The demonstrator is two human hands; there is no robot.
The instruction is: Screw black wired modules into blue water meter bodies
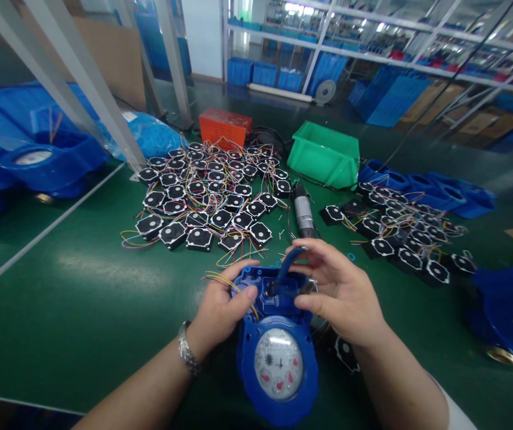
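Note:
A blue water meter (278,352) with a white dial lies on the green table in front of me. My left hand (223,307) grips the left side of its open upper housing, thumb pressed on the rim, beside thin yellow wires (220,279). My right hand (341,289) is closed around the right side of that housing, fingers pinching a short blue cable (288,263) that curves up out of it. A small black square module (344,353) lies under my right wrist.
Several black square modules with coloured wires (206,197) are heaped behind, another heap (399,239) to the right. An electric screwdriver (303,212), a green bin (325,155), an orange box (224,126) and other blue meter bodies (511,310) (50,161) surround them.

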